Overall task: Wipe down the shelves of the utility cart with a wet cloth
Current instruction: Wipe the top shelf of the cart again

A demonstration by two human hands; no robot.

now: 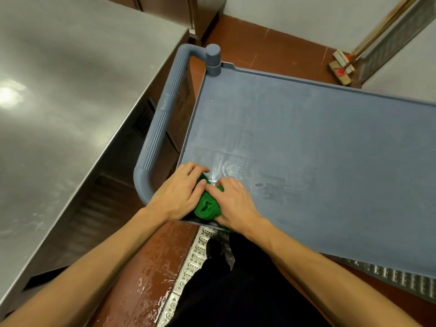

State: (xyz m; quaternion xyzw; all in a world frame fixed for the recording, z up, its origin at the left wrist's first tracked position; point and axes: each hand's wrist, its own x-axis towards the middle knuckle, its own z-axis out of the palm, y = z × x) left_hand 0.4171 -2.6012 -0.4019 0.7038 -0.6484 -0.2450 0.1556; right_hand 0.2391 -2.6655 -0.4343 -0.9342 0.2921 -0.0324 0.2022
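The left hand (pixel 177 194) and right hand (pixel 234 205) both grip the bunched green cloth (pixel 207 207) at the near-left corner of the top shelf (pixel 306 142) (wet streaks (pixel 232 169) just beyond). Wiping looks barely begun; next, sweep the cloth rightward over the dry remainder.

Your feed's bright, sharp; glare on steel counter (pixel 9 94) well left of grip, sheen on cart shelf (pixel 232 169) just beyond.

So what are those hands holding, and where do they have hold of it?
A bunched green cloth, at the near corner of the cart shelf. The left hand grips its left side, the right hand its right side.
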